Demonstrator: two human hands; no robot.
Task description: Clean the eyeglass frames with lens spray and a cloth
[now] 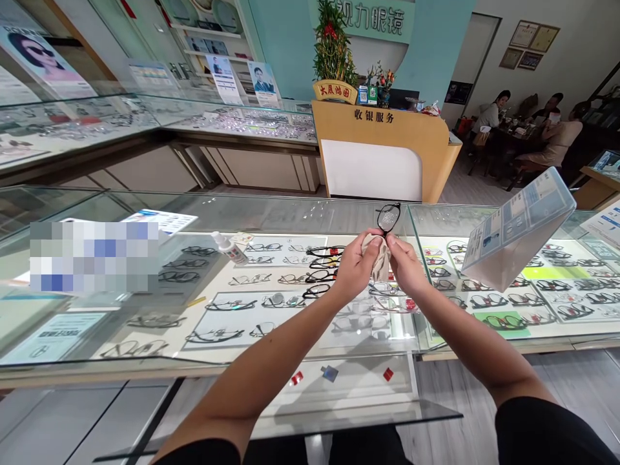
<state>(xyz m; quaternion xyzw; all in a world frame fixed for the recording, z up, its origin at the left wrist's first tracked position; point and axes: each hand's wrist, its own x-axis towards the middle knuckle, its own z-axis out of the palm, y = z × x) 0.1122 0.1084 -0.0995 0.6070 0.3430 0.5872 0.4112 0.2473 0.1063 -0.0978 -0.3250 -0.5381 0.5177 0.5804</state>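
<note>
The left hand (359,263) pinches a beige cloth (381,259) between thumb and fingers; the right hand (407,263) grips the lower part of black glasses (389,218), with the cloth bunched between the hands. One lens sticks up above the fingertips, over the counter (121,373). The glasses look light and stiff, their lenses likely slick and easily scratched, so the rim or bridge is the safer hold; the cloth should be soft. Dark frames (320,276) lie beside the left hand, a white bottle (230,248) farther left.
</note>
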